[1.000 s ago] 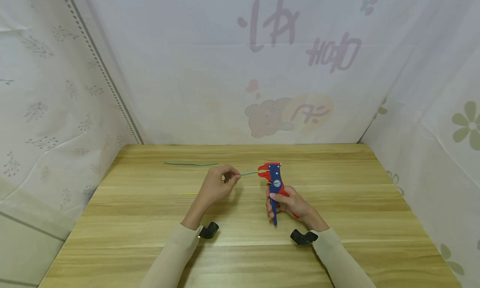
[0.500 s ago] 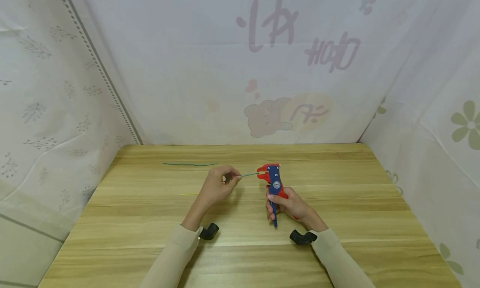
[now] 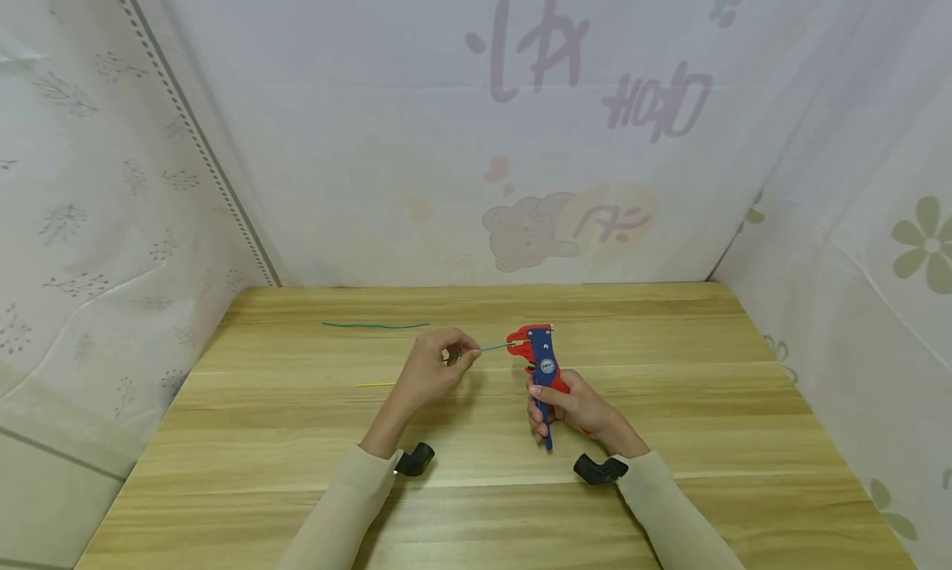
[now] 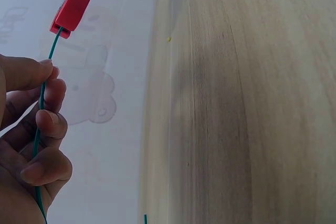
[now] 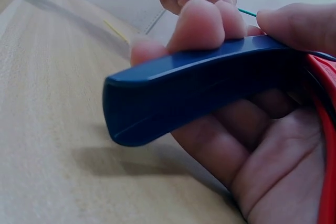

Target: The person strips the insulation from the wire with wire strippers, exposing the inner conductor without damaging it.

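Note:
Between thumb and forefinger my left hand (image 3: 439,359) pinches a thin green wire (image 4: 53,46), which also runs back across the palm in the left wrist view. The wire's far end sits in the red jaws of a red-and-blue wire stripper (image 3: 543,351); its tip is hidden there. My right hand (image 3: 568,405) grips the stripper by its handles, fingers curled round the blue handle (image 5: 194,66) and thumb lying along its top. The tool stands above the table, its jaws facing left toward my left hand.
On the wooden table (image 3: 476,504), a second green wire (image 3: 375,325) lies at the back left. A yellow wire (image 3: 375,384) lies partly behind my left wrist. A tiny yellow bit (image 4: 169,39) rests below the stripper. A printed cloth (image 3: 372,140) hangs behind.
The stripper's red jaws have come closer together around the wire's end. The tool has shifted very slightly left and down; my left hand stays almost where it was.

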`<state>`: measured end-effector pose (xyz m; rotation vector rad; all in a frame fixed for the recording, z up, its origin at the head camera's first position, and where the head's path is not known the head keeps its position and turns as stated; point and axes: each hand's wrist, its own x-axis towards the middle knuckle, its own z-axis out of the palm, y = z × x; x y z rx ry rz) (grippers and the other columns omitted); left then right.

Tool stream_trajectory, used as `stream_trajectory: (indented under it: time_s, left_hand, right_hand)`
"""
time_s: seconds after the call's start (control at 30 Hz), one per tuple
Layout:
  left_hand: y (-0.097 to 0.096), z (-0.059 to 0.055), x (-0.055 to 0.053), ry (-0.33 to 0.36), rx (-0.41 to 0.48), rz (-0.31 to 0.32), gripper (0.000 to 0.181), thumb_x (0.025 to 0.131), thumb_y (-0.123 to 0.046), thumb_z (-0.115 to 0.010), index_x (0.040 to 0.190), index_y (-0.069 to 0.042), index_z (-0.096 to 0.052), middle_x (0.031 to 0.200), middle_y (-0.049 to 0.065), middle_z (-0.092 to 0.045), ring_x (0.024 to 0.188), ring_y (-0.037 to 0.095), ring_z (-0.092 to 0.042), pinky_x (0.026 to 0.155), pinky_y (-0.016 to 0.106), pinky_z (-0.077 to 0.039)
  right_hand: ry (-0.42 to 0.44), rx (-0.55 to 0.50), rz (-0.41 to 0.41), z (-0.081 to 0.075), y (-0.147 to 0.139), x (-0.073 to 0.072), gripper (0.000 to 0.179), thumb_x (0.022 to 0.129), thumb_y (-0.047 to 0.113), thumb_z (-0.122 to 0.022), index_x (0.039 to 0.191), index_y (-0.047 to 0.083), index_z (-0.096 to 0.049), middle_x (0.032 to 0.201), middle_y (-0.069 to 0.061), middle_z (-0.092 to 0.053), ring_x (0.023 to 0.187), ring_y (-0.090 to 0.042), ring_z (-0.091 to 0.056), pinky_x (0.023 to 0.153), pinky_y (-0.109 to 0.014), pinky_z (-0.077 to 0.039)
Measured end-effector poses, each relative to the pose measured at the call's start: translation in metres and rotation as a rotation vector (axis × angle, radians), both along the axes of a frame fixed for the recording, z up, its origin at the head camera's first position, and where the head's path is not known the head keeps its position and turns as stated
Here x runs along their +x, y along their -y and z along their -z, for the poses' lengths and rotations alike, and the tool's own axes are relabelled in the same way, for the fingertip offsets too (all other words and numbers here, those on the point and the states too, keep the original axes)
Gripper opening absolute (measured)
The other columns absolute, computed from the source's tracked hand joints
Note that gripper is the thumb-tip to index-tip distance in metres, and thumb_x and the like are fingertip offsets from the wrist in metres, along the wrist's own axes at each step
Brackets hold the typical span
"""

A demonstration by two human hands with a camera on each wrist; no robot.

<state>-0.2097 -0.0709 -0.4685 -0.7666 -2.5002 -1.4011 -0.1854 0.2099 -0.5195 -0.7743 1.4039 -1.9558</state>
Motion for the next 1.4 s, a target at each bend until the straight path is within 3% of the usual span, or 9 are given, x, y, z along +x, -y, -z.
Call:
stream_trajectory:
  time_s: [0.67, 0.93, 1.13, 1.3, 1.4]
  left_hand:
    - [-0.002, 0.0, 0.0, 0.021, -0.006, -0.006, 0.006, 0.097, -0.013, -0.072, 0.095, -0.011, -0.077, 0.079, -0.003, -0.069, 0.067, 0.013, -0.054, 0.058, 0.02, -0.043]
    - [-0.003, 0.002, 0.0, 0.009, -0.037, -0.022, 0.011, 0.1, -0.014, -0.069, 0.096, -0.007, -0.077, 0.078, -0.003, -0.068, 0.066, 0.01, -0.052, 0.057, 0.02, -0.04]
    - [-0.004, 0.002, 0.0, -0.009, -0.048, -0.031, 0.01, 0.099, -0.015, -0.069, 0.095, -0.01, -0.076, 0.077, -0.003, -0.068, 0.065, 0.008, -0.051, 0.056, 0.02, -0.04]
    - [-0.004, 0.003, 0.001, -0.03, -0.059, -0.035, 0.007, 0.098, -0.011, -0.07, 0.095, -0.008, -0.075, 0.077, 0.0, -0.068, 0.064, 0.009, -0.05, 0.057, 0.019, -0.04]
    - [-0.003, 0.003, 0.001, -0.037, -0.061, -0.053, 0.005, 0.097, -0.011, -0.071, 0.095, -0.008, -0.075, 0.077, -0.001, -0.067, 0.064, 0.009, -0.05, 0.057, 0.02, -0.04]
  right_hand:
    - [-0.012, 0.021, 0.053, 0.001, 0.002, 0.002, 0.022, 0.112, 0.015, -0.04, 0.097, 0.0, -0.048, 0.071, 0.001, -0.056, 0.056, -0.012, -0.06, 0.058, -0.031, -0.06]
    - [-0.051, 0.044, 0.125, -0.002, 0.009, 0.006, 0.035, 0.111, 0.014, -0.042, 0.088, -0.012, -0.042, 0.066, 0.0, -0.052, 0.051, -0.011, -0.058, 0.053, -0.031, -0.059]
    - [-0.062, 0.048, 0.163, -0.003, 0.01, 0.008, 0.034, 0.11, 0.011, -0.043, 0.09, -0.016, -0.037, 0.064, -0.002, -0.049, 0.049, -0.012, -0.055, 0.049, -0.032, -0.057]
    - [-0.005, 0.1, 0.274, -0.003, 0.01, 0.009, 0.03, 0.109, 0.018, -0.049, 0.095, -0.008, -0.041, 0.059, 0.005, -0.045, 0.042, -0.007, -0.046, 0.04, -0.025, -0.048]
    - [0.017, 0.102, 0.281, -0.003, 0.009, 0.009, 0.032, 0.109, 0.019, -0.05, 0.102, -0.011, -0.04, 0.058, 0.007, -0.045, 0.041, -0.006, -0.046, 0.041, -0.024, -0.047]
